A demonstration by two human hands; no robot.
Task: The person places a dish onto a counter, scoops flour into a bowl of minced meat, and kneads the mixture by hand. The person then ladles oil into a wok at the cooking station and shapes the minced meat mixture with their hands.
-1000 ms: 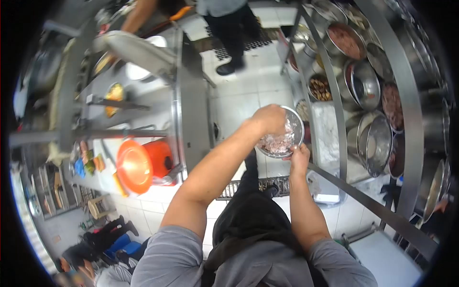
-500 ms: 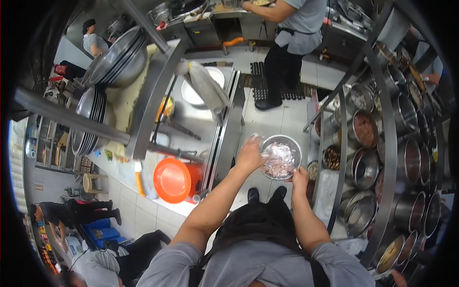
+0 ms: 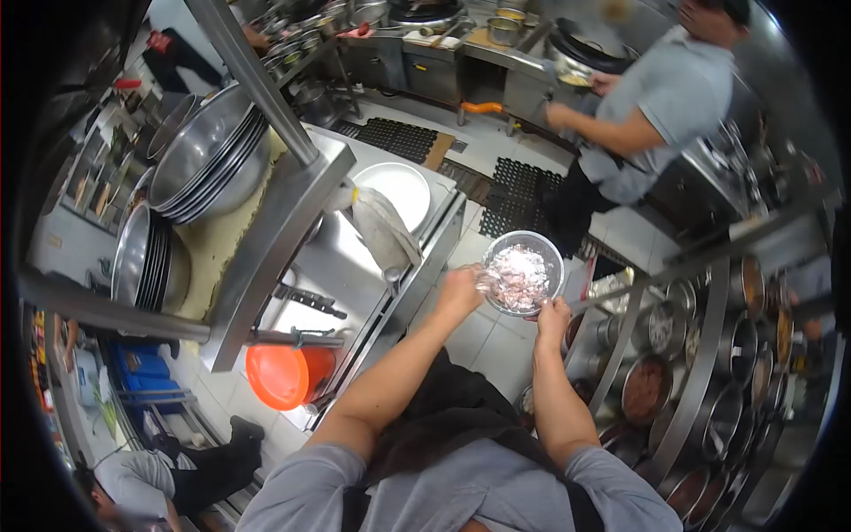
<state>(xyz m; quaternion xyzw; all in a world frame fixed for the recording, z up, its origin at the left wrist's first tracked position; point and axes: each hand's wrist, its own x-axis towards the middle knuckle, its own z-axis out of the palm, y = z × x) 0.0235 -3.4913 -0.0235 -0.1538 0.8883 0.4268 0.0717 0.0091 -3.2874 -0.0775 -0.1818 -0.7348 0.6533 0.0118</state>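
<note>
A round metal bowl (image 3: 554,253) hangs in front of my body, holding pinkish pieces (image 3: 516,288) partly covered in white powder (image 3: 521,262). My right hand (image 3: 550,316) grips the bowl's near right rim. At the bowl's left edge is my left hand (image 3: 462,291), its fingers curled beside the rim and dusted with white. The fingertips reach the edge of the contents and are blurred, so whether anything is between them cannot be made out.
Stacked metal bowls (image 3: 204,168) stand on a shelf at left, above a counter with a white plate (image 3: 403,191) and an orange basin (image 3: 279,372). Pots (image 3: 647,390) fill the right rack. A person (image 3: 665,115) works ahead; another (image 3: 151,479) is at lower left.
My view has swung, bringing the stoves and the person ahead further into sight. My left hand has gone from inside the bowl to its left edge, its spread fingers now curled.
</note>
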